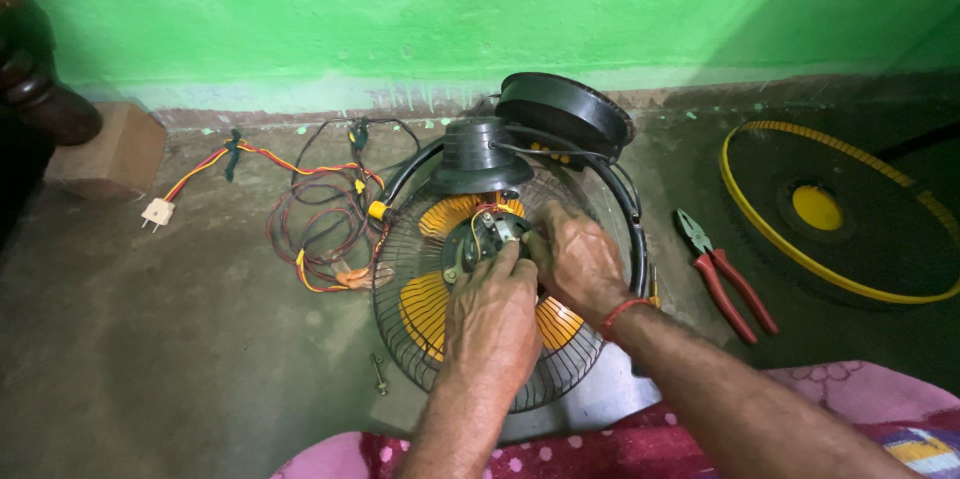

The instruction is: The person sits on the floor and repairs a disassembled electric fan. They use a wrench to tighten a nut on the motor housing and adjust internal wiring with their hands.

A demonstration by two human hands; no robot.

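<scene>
Fan motor at the hub of the grille, bare and face up, ringed by orange blades. Just beyond both hands, touching their fingertips. Left hand laid over the grille below the motor, fingers together and pressed against the motor's near edge; whether pinching anything, cannot tell. Right hand right of the motor, fingers curled in onto its side, red thread at the wrist; grip hidden as well.

Black motor cover standing just behind the motor, black round base behind that, by the green wall. Tangle of red, yellow and black wires left of the grille, ending in a white plug farther left. Small bolt on the floor at the grille's lower left. Red-handled pliers right of the grille, well clear of the right hand. Second grille, yellow-rimmed, farther right. Pink patterned cloth nearest the camera, under the forearms.
</scene>
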